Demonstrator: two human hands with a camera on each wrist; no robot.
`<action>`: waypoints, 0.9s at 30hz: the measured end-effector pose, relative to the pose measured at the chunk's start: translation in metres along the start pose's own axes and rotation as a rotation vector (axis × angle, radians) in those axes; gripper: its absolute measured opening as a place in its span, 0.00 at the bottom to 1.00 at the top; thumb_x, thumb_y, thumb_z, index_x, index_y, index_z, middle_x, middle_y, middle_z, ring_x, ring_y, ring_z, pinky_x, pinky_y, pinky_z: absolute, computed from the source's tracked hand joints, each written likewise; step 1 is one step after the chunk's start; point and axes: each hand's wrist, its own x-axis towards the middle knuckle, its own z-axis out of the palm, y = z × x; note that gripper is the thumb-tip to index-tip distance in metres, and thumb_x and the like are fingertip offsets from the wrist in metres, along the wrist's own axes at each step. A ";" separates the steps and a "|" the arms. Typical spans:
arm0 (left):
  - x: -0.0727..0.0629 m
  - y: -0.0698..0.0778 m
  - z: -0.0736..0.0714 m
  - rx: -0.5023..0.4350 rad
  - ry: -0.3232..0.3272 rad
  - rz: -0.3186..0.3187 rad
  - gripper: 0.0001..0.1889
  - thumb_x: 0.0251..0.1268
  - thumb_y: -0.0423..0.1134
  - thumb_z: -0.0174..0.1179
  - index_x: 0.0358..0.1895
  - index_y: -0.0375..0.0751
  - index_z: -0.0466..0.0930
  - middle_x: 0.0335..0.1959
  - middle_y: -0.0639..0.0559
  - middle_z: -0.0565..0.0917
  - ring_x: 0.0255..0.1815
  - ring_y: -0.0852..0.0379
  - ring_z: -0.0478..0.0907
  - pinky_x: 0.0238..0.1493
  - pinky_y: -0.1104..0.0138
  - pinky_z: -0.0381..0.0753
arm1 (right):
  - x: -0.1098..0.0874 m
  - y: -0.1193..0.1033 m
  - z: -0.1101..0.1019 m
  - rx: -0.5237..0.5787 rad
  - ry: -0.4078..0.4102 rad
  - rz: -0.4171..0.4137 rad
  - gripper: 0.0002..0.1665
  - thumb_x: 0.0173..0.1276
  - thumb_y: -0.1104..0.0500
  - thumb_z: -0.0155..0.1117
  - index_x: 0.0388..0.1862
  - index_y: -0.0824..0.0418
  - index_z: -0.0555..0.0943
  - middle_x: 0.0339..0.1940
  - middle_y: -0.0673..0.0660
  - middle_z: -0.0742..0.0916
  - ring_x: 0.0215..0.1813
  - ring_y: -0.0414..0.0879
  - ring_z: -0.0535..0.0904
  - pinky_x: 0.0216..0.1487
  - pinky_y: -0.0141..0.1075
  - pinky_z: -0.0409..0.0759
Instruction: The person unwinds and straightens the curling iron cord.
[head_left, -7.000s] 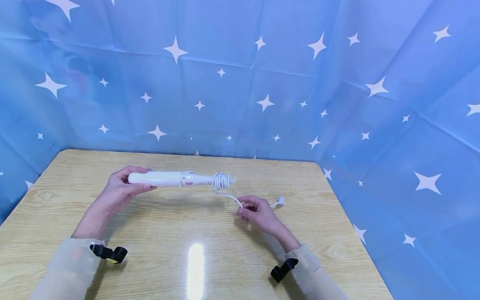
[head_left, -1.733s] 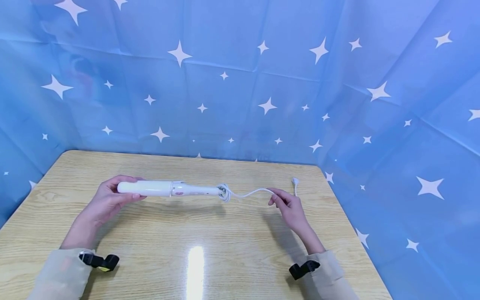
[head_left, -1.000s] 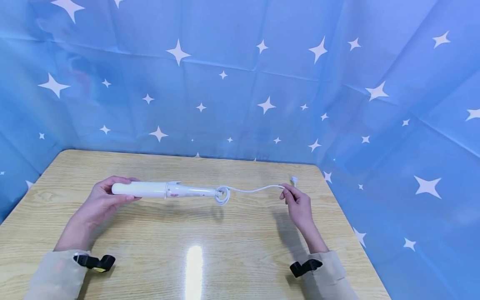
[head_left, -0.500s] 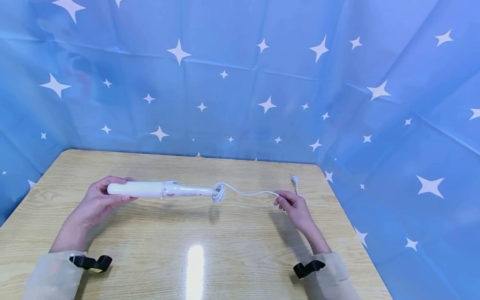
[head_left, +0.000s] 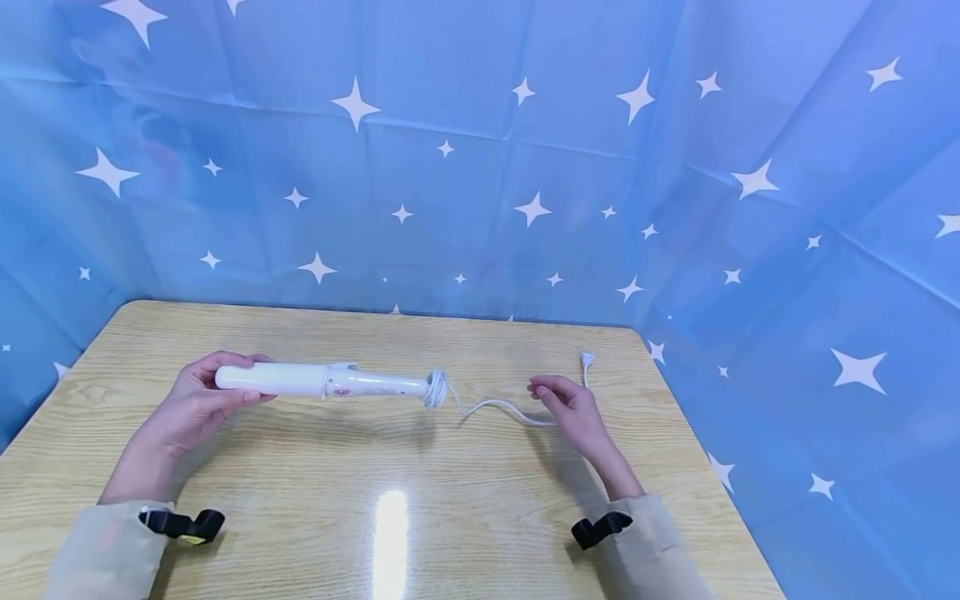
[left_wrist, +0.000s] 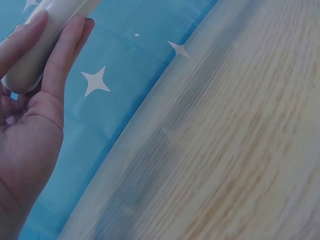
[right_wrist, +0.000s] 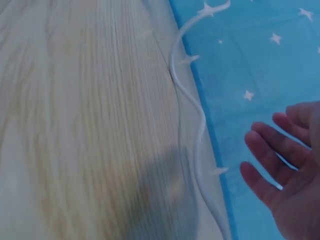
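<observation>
- Looked like a staged filming corner; whether in a home, office or studio couldn't be told.
- Blue cloth (head_left: 480, 242) printed with white stars (head_left: 356, 105) hung beyond the left hand (head_left: 193, 408) and right hand (head_left: 576, 410), and also ran along outside each of them. Creased like a hung sheet, hid whatever was behind.
- Pale wood-grain table (head_left: 480, 500), rounded far corners, lay under both hands; its far edge sat up close to the cloth.
- Bright glare strip (head_left: 390, 542) on the tabletop, between the hands and closer in than either: strong light, source out of view.
- Black wrist cameras (head_left: 183, 525) sat behind each hand, at the sleeve cuffs (head_left: 108, 550): recording gear.
</observation>
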 end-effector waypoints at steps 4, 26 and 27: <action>-0.001 0.000 0.000 0.027 0.001 -0.003 0.28 0.62 0.06 0.49 0.54 0.36 0.85 0.60 0.45 0.82 0.59 0.51 0.78 0.53 0.54 0.87 | 0.006 -0.005 0.015 0.016 -0.058 -0.026 0.18 0.80 0.62 0.59 0.62 0.72 0.79 0.54 0.67 0.87 0.54 0.59 0.84 0.56 0.27 0.82; 0.000 -0.005 -0.009 0.008 -0.020 -0.005 0.29 0.61 0.05 0.48 0.55 0.35 0.85 0.59 0.44 0.84 0.58 0.51 0.80 0.53 0.54 0.87 | 0.029 -0.023 0.077 0.199 -0.282 -0.086 0.25 0.83 0.67 0.48 0.75 0.74 0.64 0.65 0.73 0.80 0.67 0.66 0.75 0.72 0.53 0.73; 0.000 -0.006 -0.009 0.014 -0.017 -0.006 0.29 0.62 0.05 0.48 0.55 0.35 0.85 0.59 0.45 0.84 0.59 0.51 0.80 0.53 0.54 0.87 | 0.029 -0.022 0.079 0.202 -0.296 -0.079 0.26 0.83 0.67 0.48 0.75 0.74 0.64 0.65 0.73 0.80 0.67 0.66 0.75 0.72 0.53 0.72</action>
